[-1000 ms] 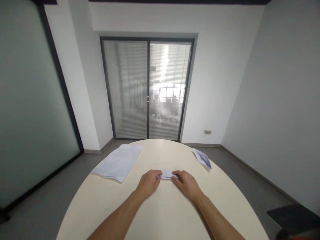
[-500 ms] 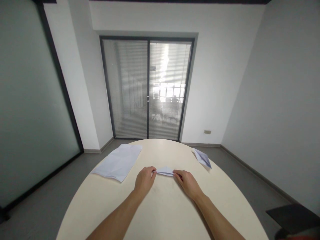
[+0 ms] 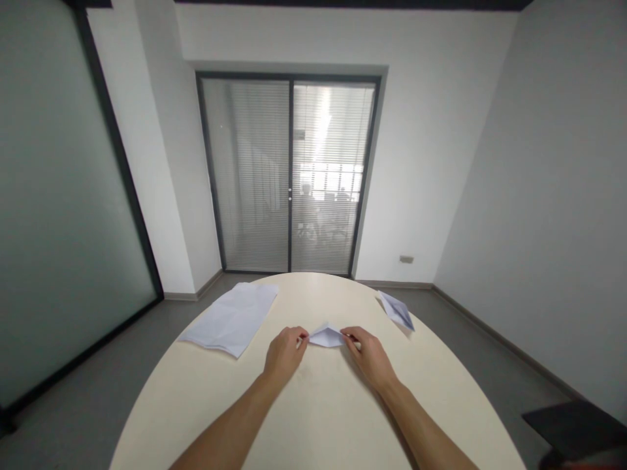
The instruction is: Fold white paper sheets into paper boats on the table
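A small folded white paper [image 3: 326, 336] is held between my two hands over the middle of the table. Its near side bulges and a peak rises at the back. My left hand [image 3: 285, 352] pinches its left end between thumb and fingers. At the right end, my right hand [image 3: 368, 354] grips the paper the same way. Large white sheets [image 3: 235, 318] lie on the table to the left. Near the right edge rests another folded paper [image 3: 397, 310].
The round cream table [image 3: 313, 418] fills the foreground. A dark flat object, perhaps a chair part [image 3: 578, 424], stands at the lower right, beyond the table. Glass doors with blinds [image 3: 289, 176] are behind the table.
The folded paper between my hands has opened from a flat, narrow shape into a taller one with a wider near face. Both hands have shifted very slightly and keep their pinch.
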`<action>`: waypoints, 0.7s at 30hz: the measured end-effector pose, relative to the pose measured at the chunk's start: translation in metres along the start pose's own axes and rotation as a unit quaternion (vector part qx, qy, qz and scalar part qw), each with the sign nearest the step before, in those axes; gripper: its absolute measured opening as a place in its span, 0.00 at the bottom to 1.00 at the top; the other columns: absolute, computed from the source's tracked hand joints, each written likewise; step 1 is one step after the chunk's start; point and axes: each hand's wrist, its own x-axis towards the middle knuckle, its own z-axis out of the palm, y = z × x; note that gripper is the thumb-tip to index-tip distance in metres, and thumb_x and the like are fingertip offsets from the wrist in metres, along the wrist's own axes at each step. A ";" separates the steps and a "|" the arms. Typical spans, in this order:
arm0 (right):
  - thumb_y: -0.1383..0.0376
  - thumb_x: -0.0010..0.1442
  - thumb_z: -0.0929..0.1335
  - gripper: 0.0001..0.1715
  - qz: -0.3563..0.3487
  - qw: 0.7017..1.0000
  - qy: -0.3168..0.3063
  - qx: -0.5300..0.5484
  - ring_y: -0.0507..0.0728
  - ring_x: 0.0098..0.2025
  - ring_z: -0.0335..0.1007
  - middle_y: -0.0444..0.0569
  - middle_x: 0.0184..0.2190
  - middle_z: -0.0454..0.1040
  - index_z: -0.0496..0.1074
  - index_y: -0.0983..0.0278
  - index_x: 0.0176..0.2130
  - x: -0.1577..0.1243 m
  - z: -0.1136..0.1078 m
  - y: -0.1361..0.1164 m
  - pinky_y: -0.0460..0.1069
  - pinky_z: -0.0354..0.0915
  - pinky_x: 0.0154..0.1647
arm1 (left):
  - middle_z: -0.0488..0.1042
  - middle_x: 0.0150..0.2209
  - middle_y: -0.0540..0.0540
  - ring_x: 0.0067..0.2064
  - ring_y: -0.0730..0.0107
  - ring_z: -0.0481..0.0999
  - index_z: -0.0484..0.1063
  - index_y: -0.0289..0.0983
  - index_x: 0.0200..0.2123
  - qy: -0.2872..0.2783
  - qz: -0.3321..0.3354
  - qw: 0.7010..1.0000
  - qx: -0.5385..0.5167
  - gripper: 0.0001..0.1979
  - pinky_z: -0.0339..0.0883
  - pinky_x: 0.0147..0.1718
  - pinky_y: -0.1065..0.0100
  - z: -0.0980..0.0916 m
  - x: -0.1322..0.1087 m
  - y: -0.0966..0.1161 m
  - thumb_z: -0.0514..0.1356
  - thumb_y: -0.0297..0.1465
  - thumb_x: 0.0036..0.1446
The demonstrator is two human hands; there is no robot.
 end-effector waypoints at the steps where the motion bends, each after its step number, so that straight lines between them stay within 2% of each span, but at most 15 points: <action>1: 0.58 0.66 0.61 0.17 -0.008 1.000 0.004 0.000 0.59 0.42 0.75 0.52 0.42 0.79 0.75 0.62 0.44 0.000 0.001 0.001 0.53 0.70 0.47 | 0.75 0.35 0.50 0.38 0.70 0.73 0.76 0.42 0.38 -0.002 0.000 1.000 -0.001 0.05 0.61 0.38 0.72 0.000 0.000 0.001 0.59 0.30 0.61; 6: 0.62 0.66 0.61 0.15 -0.063 0.998 0.026 -0.003 0.59 0.46 0.74 0.52 0.45 0.78 0.74 0.61 0.46 0.000 0.004 0.005 0.55 0.69 0.51 | 0.76 0.35 0.50 0.38 0.70 0.74 0.76 0.42 0.40 -0.003 0.000 1.000 -0.007 0.05 0.62 0.38 0.71 -0.002 0.001 0.001 0.60 0.30 0.61; 11: 0.63 0.67 0.62 0.16 -0.118 0.992 0.034 -0.004 0.59 0.51 0.73 0.52 0.48 0.76 0.73 0.58 0.50 0.002 0.007 0.002 0.57 0.69 0.55 | 0.78 0.36 0.50 0.39 0.68 0.75 0.76 0.42 0.40 0.002 0.044 0.998 -0.033 0.07 0.64 0.41 0.69 -0.003 0.002 0.000 0.59 0.30 0.61; 21: 0.65 0.66 0.63 0.23 -0.160 0.987 -0.009 -0.018 0.59 0.57 0.68 0.52 0.56 0.71 0.66 0.57 0.59 -0.002 0.004 -0.012 0.57 0.66 0.60 | 0.80 0.38 0.50 0.41 0.66 0.77 0.76 0.43 0.42 0.027 0.088 0.993 -0.069 0.08 0.67 0.45 0.67 0.001 0.002 -0.001 0.59 0.30 0.61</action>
